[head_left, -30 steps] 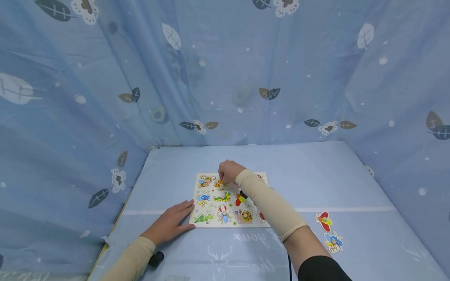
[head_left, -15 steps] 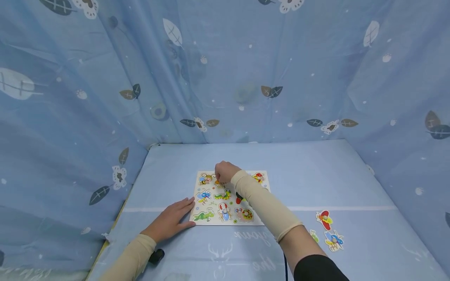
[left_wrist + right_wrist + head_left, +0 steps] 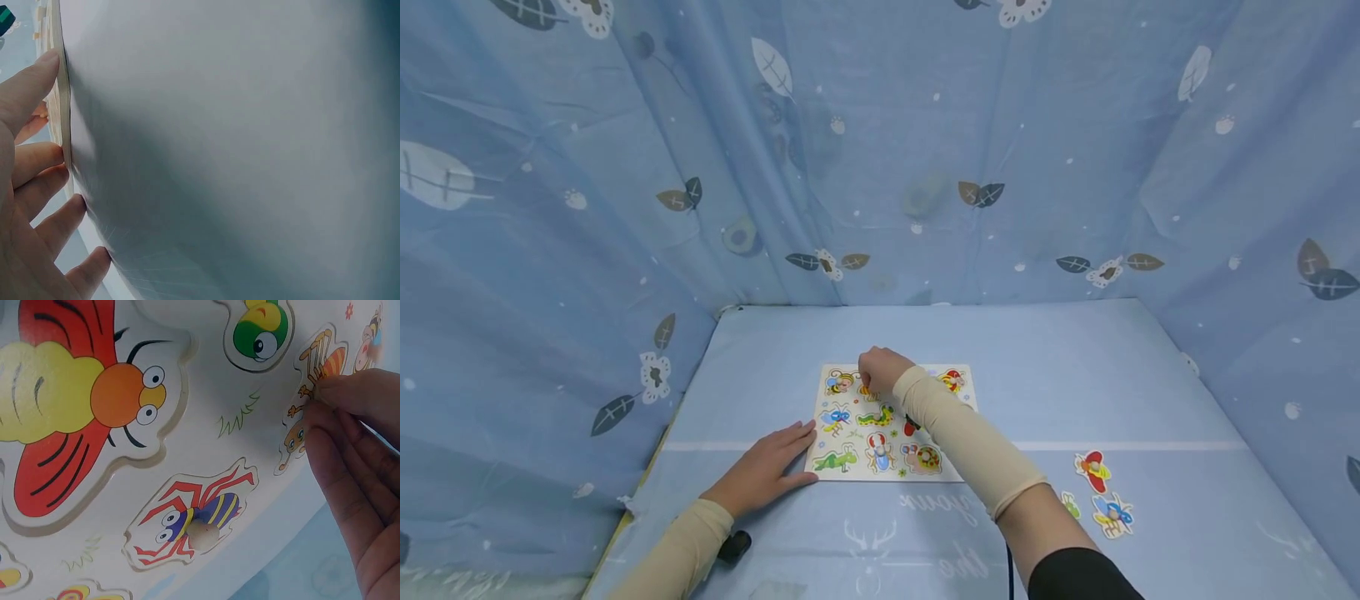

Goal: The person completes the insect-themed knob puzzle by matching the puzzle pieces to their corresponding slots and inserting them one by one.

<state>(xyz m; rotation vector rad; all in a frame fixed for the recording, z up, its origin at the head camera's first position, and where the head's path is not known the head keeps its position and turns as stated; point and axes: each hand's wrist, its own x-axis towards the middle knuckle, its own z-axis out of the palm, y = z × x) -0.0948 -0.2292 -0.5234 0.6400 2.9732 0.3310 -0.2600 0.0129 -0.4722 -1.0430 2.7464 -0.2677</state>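
Patterned curtain (image 3: pixel 887 150) behind and beside the board; table (image 3: pixel 760 350) under it. Board (image 3: pixel 206 394) lies flat, pictures up. Right arm (image 3: pixel 973 437) crosses its right part, covering several pictures. Left hand (image 3: pixel 766 468) at the board's left edge, fingers extended against it, presumably steadying it. Right hand (image 3: pixel 883 368) over the board's far row, thumb and finger pinching the orange striped piece (image 3: pixel 317 362), probably by a knob; fingertips cover the grip, can't tell if it's fully seated. Right of the board, loose: blue-winged piece (image 3: pixel 1113 516), red-winged piece (image 3: pixel 1093 472), green piece (image 3: pixel 1071 504), likely laid there for easy reach; green one partly behind the arm. Black object (image 3: pixel 734 547) off the board's near-left corner, unidentifiable.
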